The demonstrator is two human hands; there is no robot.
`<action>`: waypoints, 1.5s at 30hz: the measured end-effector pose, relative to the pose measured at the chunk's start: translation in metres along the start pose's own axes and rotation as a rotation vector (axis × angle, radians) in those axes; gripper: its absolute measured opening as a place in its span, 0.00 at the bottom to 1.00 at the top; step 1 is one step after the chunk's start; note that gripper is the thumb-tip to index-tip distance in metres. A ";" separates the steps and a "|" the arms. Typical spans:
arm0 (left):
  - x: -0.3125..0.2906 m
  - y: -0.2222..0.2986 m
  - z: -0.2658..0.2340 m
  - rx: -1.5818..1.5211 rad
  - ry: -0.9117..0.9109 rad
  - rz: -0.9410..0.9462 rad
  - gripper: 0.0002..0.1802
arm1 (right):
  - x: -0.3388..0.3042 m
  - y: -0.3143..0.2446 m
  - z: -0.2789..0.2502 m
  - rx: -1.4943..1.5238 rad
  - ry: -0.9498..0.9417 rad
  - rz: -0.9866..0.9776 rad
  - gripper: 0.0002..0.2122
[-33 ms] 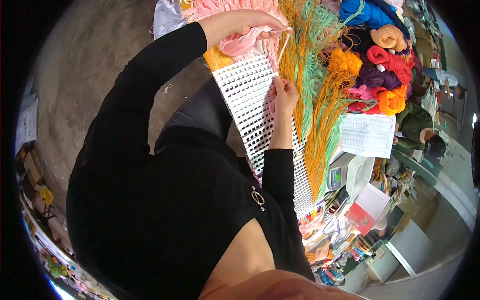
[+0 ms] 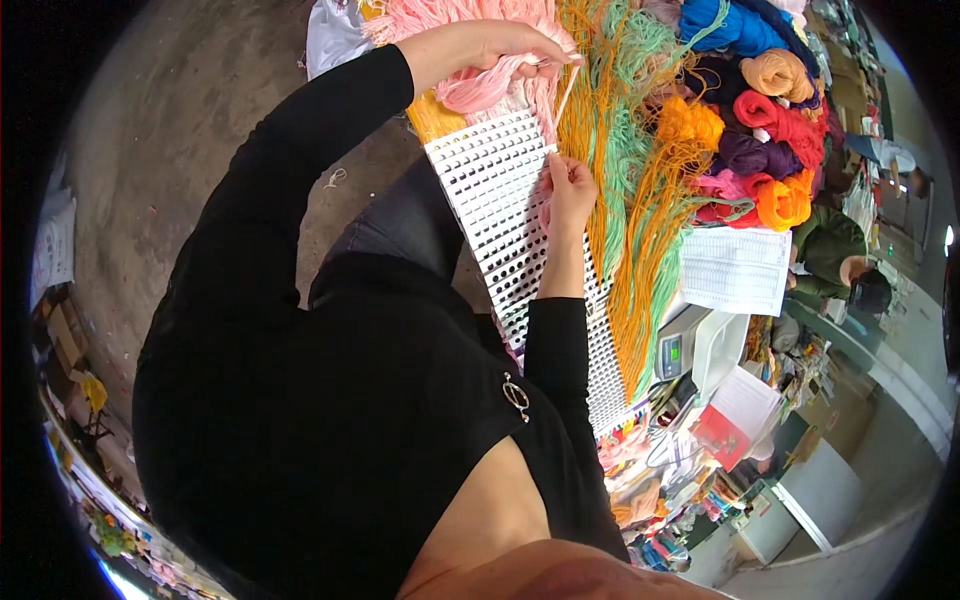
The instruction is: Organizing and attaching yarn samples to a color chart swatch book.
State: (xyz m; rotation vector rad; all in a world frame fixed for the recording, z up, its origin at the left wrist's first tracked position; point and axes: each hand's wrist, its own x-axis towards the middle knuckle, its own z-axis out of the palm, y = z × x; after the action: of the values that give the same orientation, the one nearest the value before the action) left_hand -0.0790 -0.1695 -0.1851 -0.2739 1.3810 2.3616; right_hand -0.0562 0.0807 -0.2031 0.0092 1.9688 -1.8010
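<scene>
My left hand [image 2: 515, 45] is closed round a loop of pink yarn [image 2: 478, 92], with thumb and fingers pinched together at the far end. From there a pale pink strand runs down toward my right hand [image 2: 572, 195]. That hand pinches at the right edge of a long white board [image 2: 490, 165] with rows of holes. A bit of pink yarn shows beside the right palm, but what sits between the fingertips is too small to make out. More pink yarn [image 2: 420, 18] lies in a loose heap beyond the board.
Orange strands [image 2: 640, 300] and mint green strands [image 2: 622, 165] spread along the board's right side. Further right are coloured yarn skeins [image 2: 755, 155], a printed sheet [image 2: 735, 270] and a digital scale [image 2: 675, 350]. Another person [image 2: 835, 250] sits beyond them.
</scene>
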 end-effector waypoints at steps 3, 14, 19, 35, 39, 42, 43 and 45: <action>0.001 -0.005 0.003 0.113 0.080 -0.011 0.07 | 0.002 0.004 -0.001 -0.030 0.005 -0.030 0.07; 0.033 -0.053 -0.006 0.612 0.363 0.165 0.10 | 0.002 0.000 0.003 -0.064 0.004 0.012 0.06; 0.032 -0.057 -0.003 0.743 0.338 0.300 0.04 | 0.004 0.007 0.000 -0.106 -0.046 0.020 0.06; -0.089 0.008 0.016 0.379 -0.150 0.988 0.22 | 0.005 0.013 -0.004 -0.087 -0.115 0.020 0.07; -0.036 0.045 0.036 0.221 -0.185 0.164 0.20 | 0.015 0.027 -0.015 0.010 -0.081 -0.130 0.05; -0.025 0.034 0.032 0.041 -0.304 0.054 0.18 | 0.003 0.010 -0.005 0.002 -0.039 -0.111 0.07; -0.018 0.029 0.032 0.106 -0.297 0.053 0.17 | 0.002 0.008 -0.007 0.013 -0.017 -0.100 0.07; -0.008 0.021 0.043 0.141 -0.214 -0.098 0.11 | 0.001 0.008 -0.015 0.049 -0.020 -0.112 0.07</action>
State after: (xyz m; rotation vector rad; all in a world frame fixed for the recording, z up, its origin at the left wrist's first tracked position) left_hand -0.0793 -0.1430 -0.1446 -0.0463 1.3888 2.1325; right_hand -0.0591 0.0954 -0.2103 -0.1054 1.9453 -1.9125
